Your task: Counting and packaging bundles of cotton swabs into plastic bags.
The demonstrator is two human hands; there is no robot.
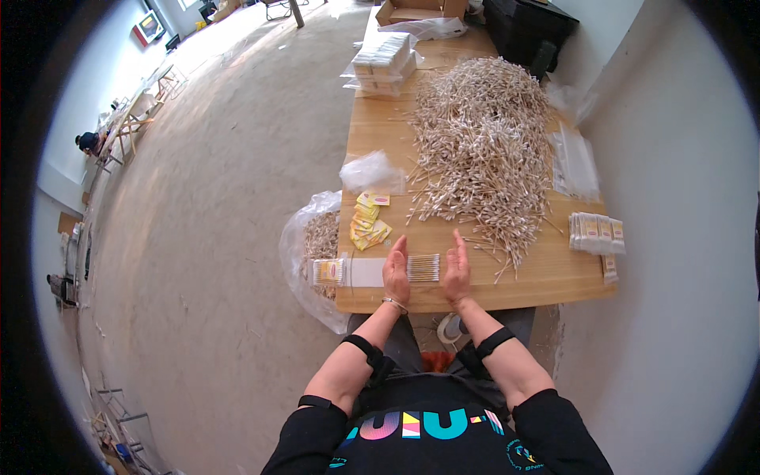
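Note:
A neat row of cotton swabs (423, 267) lies side by side near the table's front edge, between my two hands. Standing on edge with straight fingers, my left hand (397, 271) borders the left ends of the swabs; whether it touches them I cannot tell. My right hand (457, 271) is held the same way, slightly apart from the right ends. Left of my left hand lies a pale flat strip (366, 272), and a filled pack of swabs (328, 272) at its far end. Yellow-and-white cards (370, 226) lie scattered beyond the strip.
A big heap of loose swabs (483, 134) covers the table's middle and back. Clear bags (372, 172) lie left, more bags (575, 162) right. Filled packs (596, 233) sit at the right edge, stacked packs (383, 59) far left. A plastic sack of swabs (321, 233) stands beside the table.

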